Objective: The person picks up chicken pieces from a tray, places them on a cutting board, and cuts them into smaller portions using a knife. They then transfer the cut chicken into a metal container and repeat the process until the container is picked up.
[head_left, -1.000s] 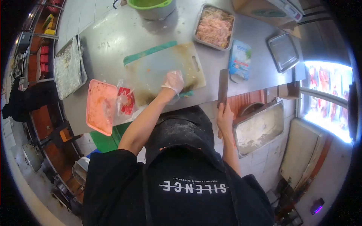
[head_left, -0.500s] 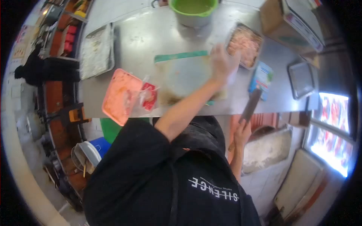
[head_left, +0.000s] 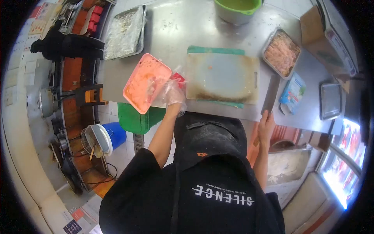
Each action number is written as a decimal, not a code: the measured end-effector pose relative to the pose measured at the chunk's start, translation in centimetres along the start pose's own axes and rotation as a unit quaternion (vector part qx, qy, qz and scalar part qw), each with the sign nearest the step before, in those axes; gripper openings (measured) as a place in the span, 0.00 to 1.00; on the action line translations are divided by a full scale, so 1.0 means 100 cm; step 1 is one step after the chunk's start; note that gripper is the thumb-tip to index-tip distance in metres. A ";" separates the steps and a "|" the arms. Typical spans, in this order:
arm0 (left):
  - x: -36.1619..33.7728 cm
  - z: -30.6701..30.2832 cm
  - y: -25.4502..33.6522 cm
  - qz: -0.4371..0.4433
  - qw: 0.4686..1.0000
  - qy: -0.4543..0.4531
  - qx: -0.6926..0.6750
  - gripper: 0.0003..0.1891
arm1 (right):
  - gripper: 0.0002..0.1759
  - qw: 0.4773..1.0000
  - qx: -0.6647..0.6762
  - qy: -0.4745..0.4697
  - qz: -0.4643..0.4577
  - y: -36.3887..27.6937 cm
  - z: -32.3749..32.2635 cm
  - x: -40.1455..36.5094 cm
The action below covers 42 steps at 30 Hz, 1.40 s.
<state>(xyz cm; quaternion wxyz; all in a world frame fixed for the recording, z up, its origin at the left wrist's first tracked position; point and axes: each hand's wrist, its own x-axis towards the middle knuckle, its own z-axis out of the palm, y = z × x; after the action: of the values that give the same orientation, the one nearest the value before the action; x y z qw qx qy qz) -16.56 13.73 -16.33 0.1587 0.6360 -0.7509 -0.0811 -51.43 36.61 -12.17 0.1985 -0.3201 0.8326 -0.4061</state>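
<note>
My left hand, in a loose clear plastic glove, is at the right edge of a pink tray. Its fingers look loosely apart, though the crinkled glove blurs them. Inside the tray lie wet residue and a pale piece of meat. A red packet shows just beyond this hand. My right hand grips a cleaver by its handle, the blade resting on or just above the table. Between the hands lies a stained white cutting board on a green one, with a tiny orange scrap on top.
A metal tray of cut meat sits right of the boards, near a blue packet. Around the metal table are a green bowl, a cardboard box, an empty-looking tray and a plastic-covered tray.
My left hand has moved from beside the meat tray on the right, across the board, to the pink tray. My right hand keeps its hold on the cleaver. The whole view has shifted.
</note>
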 end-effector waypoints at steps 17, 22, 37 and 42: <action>0.044 -0.200 0.024 -0.073 0.946 -0.228 -0.221 0.15 | 0.18 0.998 0.016 -0.041 0.053 -0.014 0.033 -0.032; 0.047 -0.199 0.033 -0.154 0.822 -0.184 -0.517 0.14 | 0.19 0.997 0.036 -0.035 0.058 -0.016 0.035 -0.024; 0.053 -0.028 0.236 0.220 0.893 -0.212 -0.331 0.27 | 0.18 0.993 0.000 0.077 0.088 -0.026 -0.009 -0.045; -0.018 -0.045 0.109 0.082 0.992 -0.064 -0.075 0.16 | 0.20 0.986 0.013 0.074 0.146 -0.005 0.006 -0.057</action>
<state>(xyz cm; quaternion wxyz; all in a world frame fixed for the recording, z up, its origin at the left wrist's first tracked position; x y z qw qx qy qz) -24.92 17.83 -8.81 0.1634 0.5520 -0.8009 -0.1649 -46.82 39.97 -11.77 0.1970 -0.1618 0.8775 -0.4062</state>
